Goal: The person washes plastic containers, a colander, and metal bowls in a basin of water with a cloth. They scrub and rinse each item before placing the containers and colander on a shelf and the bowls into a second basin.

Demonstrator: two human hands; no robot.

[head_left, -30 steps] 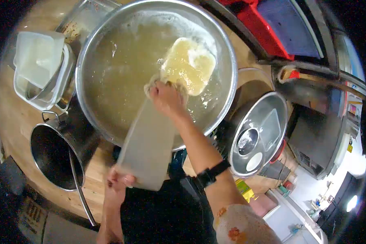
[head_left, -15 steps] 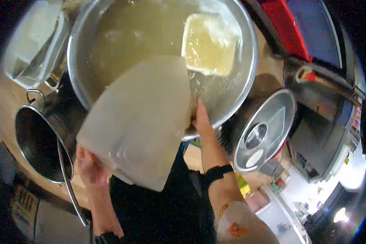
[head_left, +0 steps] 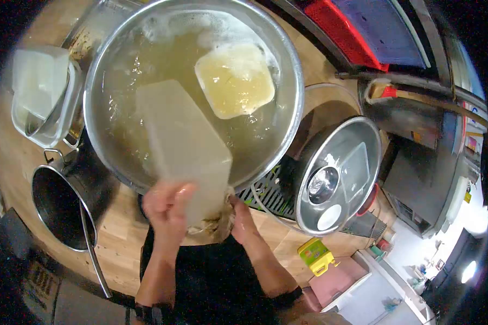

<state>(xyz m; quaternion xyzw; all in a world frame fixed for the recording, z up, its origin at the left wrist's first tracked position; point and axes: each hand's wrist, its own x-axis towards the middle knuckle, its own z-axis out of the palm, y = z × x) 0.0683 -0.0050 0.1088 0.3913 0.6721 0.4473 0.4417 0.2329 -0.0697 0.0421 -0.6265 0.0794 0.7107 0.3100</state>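
plastic container (head_left: 181, 146) over broth pot (head_left: 287, 135), lid (head_left: 336, 176) beside

A wooden counter (head_left: 119, 238) lies under everything. A red crate (head_left: 347, 27) sits far above-right. Bright light (head_left: 469, 271) glares at lower right.

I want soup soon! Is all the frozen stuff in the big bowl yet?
One frozen block already floats in the big bowl of broth. Both hands, left hand and right hand, hold a plastic tub tipped over it. The block hasn't melted yet.
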